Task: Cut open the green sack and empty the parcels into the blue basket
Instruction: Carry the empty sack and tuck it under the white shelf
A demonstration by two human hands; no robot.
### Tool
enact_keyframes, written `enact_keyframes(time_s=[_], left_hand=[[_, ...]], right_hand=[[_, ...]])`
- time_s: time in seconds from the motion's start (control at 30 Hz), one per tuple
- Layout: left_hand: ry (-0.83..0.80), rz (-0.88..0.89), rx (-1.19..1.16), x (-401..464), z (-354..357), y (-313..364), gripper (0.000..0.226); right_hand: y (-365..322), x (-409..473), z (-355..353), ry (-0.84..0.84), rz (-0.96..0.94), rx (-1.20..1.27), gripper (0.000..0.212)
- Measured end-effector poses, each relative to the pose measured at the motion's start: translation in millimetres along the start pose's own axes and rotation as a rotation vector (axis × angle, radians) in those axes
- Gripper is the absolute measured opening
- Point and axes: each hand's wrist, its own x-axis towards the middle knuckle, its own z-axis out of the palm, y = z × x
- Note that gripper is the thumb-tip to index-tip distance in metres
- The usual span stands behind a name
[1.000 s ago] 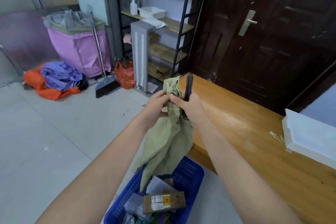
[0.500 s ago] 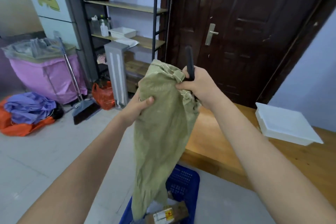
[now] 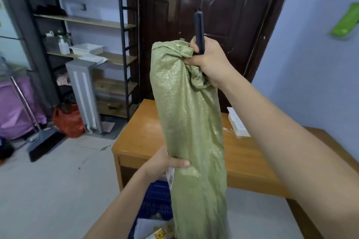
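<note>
The right hand [image 3: 210, 62] holds the green sack [image 3: 189, 122] up by its bunched top, with a dark cutter [image 3: 199, 33] clamped upright in the same fist. The left hand [image 3: 163, 163] grips the sack lower down on its side. The sack hangs in front of the wooden worktop [image 3: 246, 153], its lower end over the blue basket [image 3: 155, 200], where a few parcels [image 3: 153, 229] lie.

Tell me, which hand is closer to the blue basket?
The left hand. It grips the green sack low down, just above the blue basket. The right hand is high up, holding the sack's top and a dark tool.
</note>
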Motion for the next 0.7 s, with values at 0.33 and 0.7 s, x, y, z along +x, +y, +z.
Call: enact_keyframes(time_s=[0.33,0.7], left_hand=[[-0.143,-0.110,-0.219,-16.6,137.4,-1.4,0.057],[-0.268,-0.151,-0.269,-31.5,281.5,7.2,0.065]], right_hand=[[-61.3,-115.8,-117.1,0.472,0.072,-0.176,0.047],[-123.1,-244.6,-231.0,0.907,0.405,-0.806,0.034]])
